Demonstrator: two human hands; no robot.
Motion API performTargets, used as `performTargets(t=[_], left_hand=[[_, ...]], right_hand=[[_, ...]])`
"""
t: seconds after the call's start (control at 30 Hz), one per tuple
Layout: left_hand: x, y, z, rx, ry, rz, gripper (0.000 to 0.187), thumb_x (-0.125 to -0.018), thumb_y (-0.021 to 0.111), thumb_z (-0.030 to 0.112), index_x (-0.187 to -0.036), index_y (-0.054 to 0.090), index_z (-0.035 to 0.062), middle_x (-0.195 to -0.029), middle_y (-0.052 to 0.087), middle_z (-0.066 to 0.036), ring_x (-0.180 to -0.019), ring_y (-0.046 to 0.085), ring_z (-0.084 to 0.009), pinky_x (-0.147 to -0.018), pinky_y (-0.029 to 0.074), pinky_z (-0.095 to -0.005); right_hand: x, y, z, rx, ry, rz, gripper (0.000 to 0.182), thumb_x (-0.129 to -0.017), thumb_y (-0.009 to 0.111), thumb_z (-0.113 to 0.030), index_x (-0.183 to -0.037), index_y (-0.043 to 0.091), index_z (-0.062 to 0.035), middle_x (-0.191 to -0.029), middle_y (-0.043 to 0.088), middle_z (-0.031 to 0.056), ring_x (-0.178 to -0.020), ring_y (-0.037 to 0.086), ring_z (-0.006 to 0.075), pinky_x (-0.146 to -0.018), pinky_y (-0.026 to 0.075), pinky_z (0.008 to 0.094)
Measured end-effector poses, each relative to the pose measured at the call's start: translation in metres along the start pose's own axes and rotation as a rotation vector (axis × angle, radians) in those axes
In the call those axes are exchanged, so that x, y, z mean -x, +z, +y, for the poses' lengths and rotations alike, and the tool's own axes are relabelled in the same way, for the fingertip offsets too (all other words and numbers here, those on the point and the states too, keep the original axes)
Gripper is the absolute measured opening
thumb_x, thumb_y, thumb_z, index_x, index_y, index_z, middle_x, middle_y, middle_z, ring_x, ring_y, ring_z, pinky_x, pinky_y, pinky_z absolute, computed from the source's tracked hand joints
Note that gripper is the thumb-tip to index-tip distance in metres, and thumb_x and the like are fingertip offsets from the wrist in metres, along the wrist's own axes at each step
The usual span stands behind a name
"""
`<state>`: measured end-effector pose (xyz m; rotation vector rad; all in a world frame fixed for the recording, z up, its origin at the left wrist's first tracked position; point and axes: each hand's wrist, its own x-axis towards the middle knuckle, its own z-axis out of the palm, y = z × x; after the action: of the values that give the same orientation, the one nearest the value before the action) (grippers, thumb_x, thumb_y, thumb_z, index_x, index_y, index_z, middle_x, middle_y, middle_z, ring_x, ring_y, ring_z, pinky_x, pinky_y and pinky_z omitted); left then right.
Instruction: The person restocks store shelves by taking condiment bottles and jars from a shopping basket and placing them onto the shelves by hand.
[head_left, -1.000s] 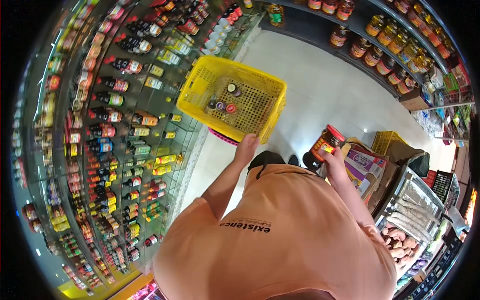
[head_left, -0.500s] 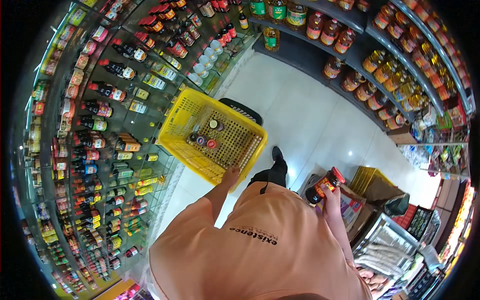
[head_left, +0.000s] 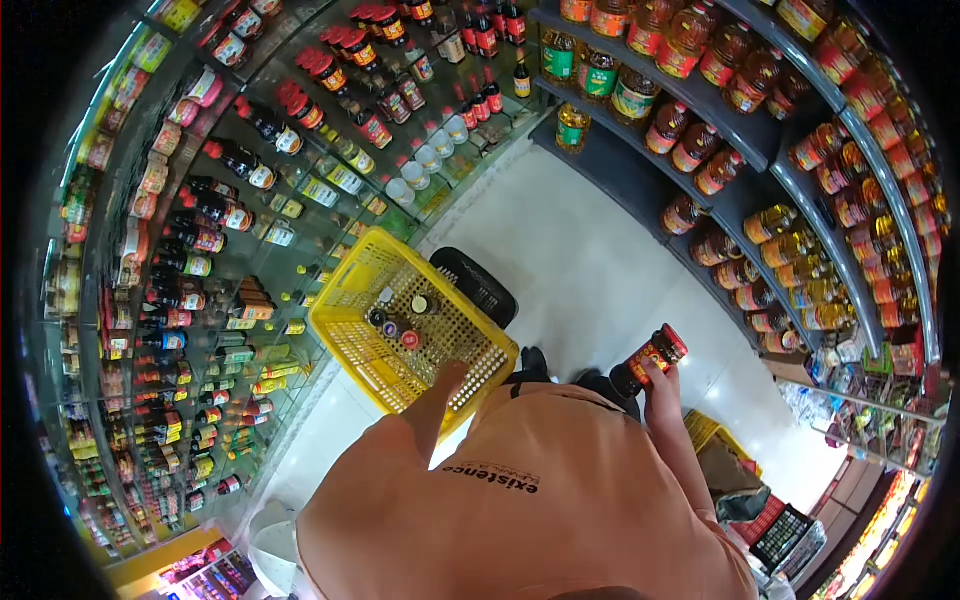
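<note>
Standing in the aisle of a small grocery here, watching someone in an orange t-shirt [head_left: 530, 500] do a shop. Their left hand [head_left: 447, 380] is down at the near rim of a yellow shopping basket [head_left: 345, 325], fingers seemingly wrapped over the edge, though from this angle I can't make out how tightly they're curled. The basket sits out in front of them on the left side, close to the glass shelving [head_left: 200, 250] packed with soy sauce and vinegar-looking bottles. Already in the basket: a little cluster of small bottles [head_left: 398, 322] toward the far half, only their caps showing from above, maybe four or five. So part of the picking looks done. The right hand [head_left: 662, 385] is up at about chest height on the right, fingers closed around the lower part of a dark sauce jar [head_left: 648, 360] with a red lid and a red and yellow label, tilted so the lid points up and away. That jar is well apart from the basket, over the pale tiled floor [head_left: 600, 270], so I'd say it hasn't gone in yet and that's the bit left. Far shelves on the right [head_left: 790, 150] are full of cooking oil bottles and more jars. There's a black basket-looking thing [head_left: 475, 285] on the floor just beyond the yellow one.
</note>
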<state>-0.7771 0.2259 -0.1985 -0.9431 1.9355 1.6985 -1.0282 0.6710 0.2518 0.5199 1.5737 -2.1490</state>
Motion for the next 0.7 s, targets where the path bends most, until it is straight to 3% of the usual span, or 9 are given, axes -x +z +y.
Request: performTargets(t=[0.07, 0.13, 0.17, 0.2, 0.27, 0.4, 0.43, 0.47, 0.7], left_hand=[[-0.002, 0.002, 0.023, 0.005, -0.038, -0.074, 0.028, -0.090, 0.063, 0.028, -0.105, 0.071, 0.0064, -0.092, 0.072, -0.010, -0.074, 0.065, -0.0188, -0.065, 0.051, -0.0372], [0.022, 0.023, 0.076, 0.184, -0.254, 0.266, 0.025, -0.090, 0.062, 0.027, -0.104, 0.071, 0.0086, -0.092, 0.071, -0.008, -0.076, 0.064, -0.0181, -0.064, 0.050, -0.0333], [0.023, 0.027, 0.079, 0.323, -0.317, 0.304, 0.028, -0.091, 0.061, 0.012, -0.118, 0.060, 0.0017, -0.112, 0.066, -0.017, -0.094, 0.065, -0.0287, -0.077, 0.054, -0.0420], [0.015, 0.024, 0.065, 0.334, -0.326, 0.317, 0.028, -0.091, 0.061, 0.012, -0.118, 0.060, 0.0017, -0.112, 0.066, -0.017, -0.094, 0.065, -0.0287, -0.077, 0.054, -0.0420], [0.006, 0.023, 0.034, -0.108, 0.004, 0.113, 0.029, -0.096, 0.052, 0.027, -0.114, 0.070, 0.0138, -0.100, 0.072, -0.009, -0.086, 0.067, -0.0200, -0.071, 0.053, -0.0393], [0.011, 0.051, 0.043, -0.458, -0.227, 0.471, 0.029, -0.093, 0.060, 0.024, -0.117, 0.070, 0.0127, -0.101, 0.072, -0.010, -0.092, 0.069, -0.0226, -0.076, 0.053, -0.0427], [0.024, 0.063, 0.087, -0.431, -0.263, 0.483, 0.029, -0.093, 0.060, 0.024, -0.117, 0.070, 0.0127, -0.101, 0.072, -0.010, -0.092, 0.069, -0.0226, -0.076, 0.053, -0.0427], [0.047, 0.073, 0.180, -0.126, -0.559, 0.585, 0.031, -0.088, 0.064, 0.027, -0.114, 0.069, 0.0111, -0.100, 0.073, -0.013, -0.097, 0.070, -0.0276, -0.077, 0.054, -0.0434], [0.040, 0.077, 0.233, 0.010, -0.534, 0.893, 0.044, -0.081, 0.066, 0.039, -0.115, 0.068, 0.0103, -0.108, 0.072, -0.017, -0.103, 0.068, -0.0353, -0.090, 0.052, -0.0436]], right_hand=[[-0.034, -0.009, -0.010, 0.034, 0.032, -0.094, 0.039, -0.092, 0.066, -0.014, -0.126, 0.049, -0.0062, -0.110, 0.060, 0.0046, -0.106, 0.060, 0.0163, -0.094, 0.049, 0.0354], [-0.073, -0.018, -0.016, 0.060, 0.036, -0.120, 0.039, -0.091, 0.067, -0.013, -0.126, 0.049, -0.0062, -0.111, 0.061, 0.0049, -0.103, 0.062, 0.0172, -0.091, 0.051, 0.0338], [-0.094, -0.026, -0.019, 0.096, 0.045, -0.139, 0.040, -0.091, 0.068, -0.014, -0.125, 0.050, -0.0062, -0.110, 0.061, 0.0046, -0.102, 0.063, 0.0170, -0.090, 0.052, 0.0336], [-0.115, -0.034, -0.023, 0.132, 0.056, -0.159, 0.040, -0.090, 0.068, -0.014, -0.125, 0.050, -0.0063, -0.108, 0.062, 0.0042, -0.100, 0.064, 0.0169, -0.089, 0.052, 0.0334], [-0.146, -0.031, -0.043, 0.138, 0.039, -0.176, 0.040, -0.089, 0.069, -0.015, -0.124, 0.051, -0.0064, -0.106, 0.062, 0.0037, -0.099, 0.064, 0.0159, -0.086, 0.052, 0.0325], [-0.222, -0.049, -0.083, 0.299, 0.064, -0.282, 0.039, -0.088, 0.070, -0.017, -0.121, 0.051, -0.0072, -0.101, 0.062, 0.0021, -0.093, 0.062, 0.0125, -0.078, 0.050, 0.0294], [-0.236, -0.045, -0.093, 0.338, 0.082, -0.295, 0.040, -0.087, 0.071, -0.017, -0.121, 0.051, -0.0076, -0.100, 0.061, 0.0016, -0.088, 0.060, 0.0109, -0.074, 0.048, 0.0283], [-0.252, -0.043, -0.101, 0.363, 0.100, -0.323, 0.040, -0.087, 0.071, -0.017, -0.121, 0.051, -0.0076, -0.100, 0.061, 0.0016, -0.088, 0.060, 0.0109, -0.074, 0.048, 0.0283], [-0.335, 0.006, -0.130, 0.539, 0.001, -0.481, 0.041, -0.085, 0.073, -0.018, -0.118, 0.052, -0.0074, -0.096, 0.059, 0.0018, -0.086, 0.057, 0.0115, -0.075, 0.047, 0.0303]])
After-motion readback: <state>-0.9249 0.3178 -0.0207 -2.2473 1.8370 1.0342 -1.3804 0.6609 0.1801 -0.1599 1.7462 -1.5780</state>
